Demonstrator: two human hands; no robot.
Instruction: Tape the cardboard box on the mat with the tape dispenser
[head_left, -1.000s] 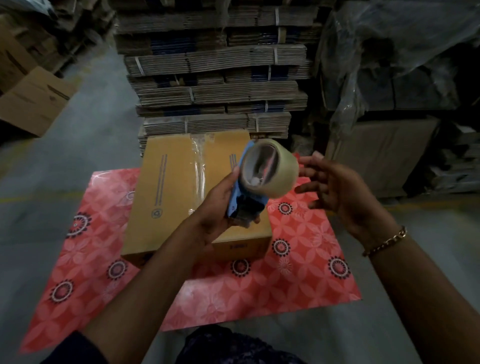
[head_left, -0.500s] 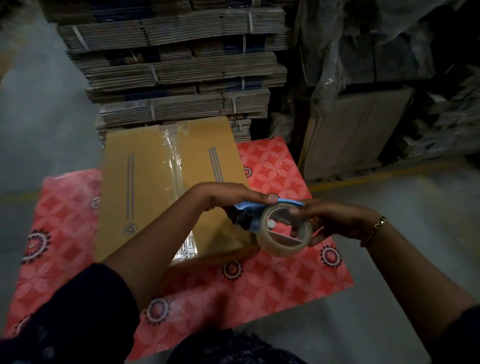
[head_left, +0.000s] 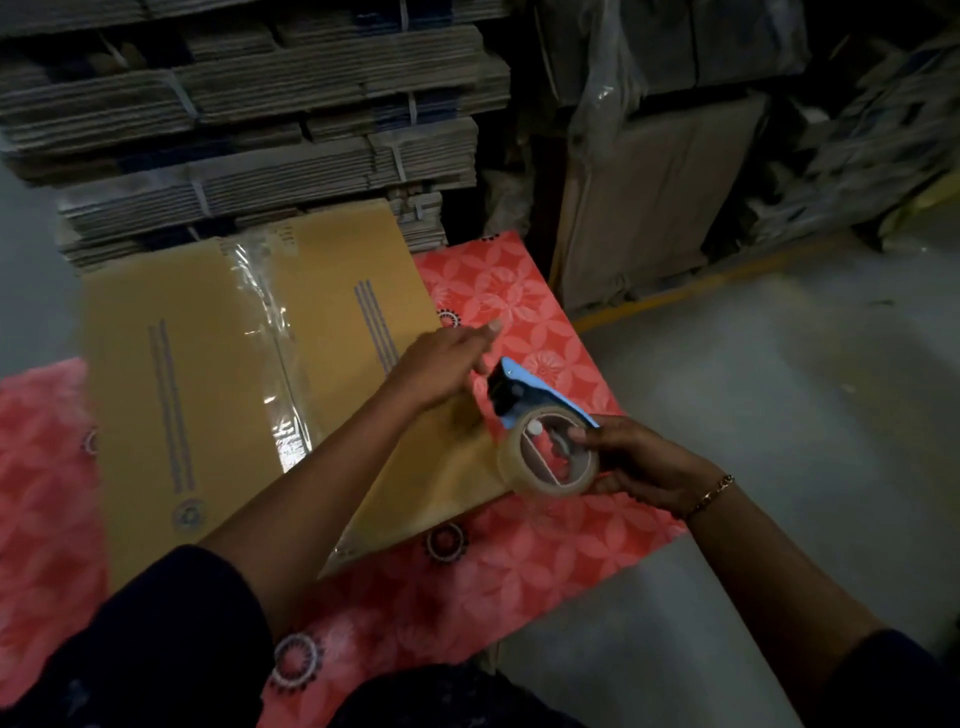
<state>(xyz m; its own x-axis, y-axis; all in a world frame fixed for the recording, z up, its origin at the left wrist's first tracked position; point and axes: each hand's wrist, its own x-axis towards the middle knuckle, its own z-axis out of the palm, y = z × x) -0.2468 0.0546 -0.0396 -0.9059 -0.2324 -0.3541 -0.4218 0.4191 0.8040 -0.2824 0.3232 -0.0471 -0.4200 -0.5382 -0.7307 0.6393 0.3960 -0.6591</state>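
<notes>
A brown cardboard box (head_left: 182, 374) lies on the red flowered mat (head_left: 524, 312), with a strip of clear tape (head_left: 270, 353) down its middle seam. My right hand (head_left: 639, 462) grips the blue tape dispenser (head_left: 524, 395) by its roll of clear tape (head_left: 545, 462), just off the box's right near corner. My left hand (head_left: 447, 358) hovers over the box's right side, close to the dispenser's black head, fingers loosely curled, with nothing visibly held in it.
Bundled stacks of flattened cardboard (head_left: 249, 119) stand right behind the box. A plastic-wrapped pallet of cartons (head_left: 665, 156) rises at the back right. Grey concrete floor (head_left: 779, 415) stretches to the right of the mat.
The dispenser has passed from my left hand to my right hand. My left hand has let go and moved up and left over the box. The view has shifted right.
</notes>
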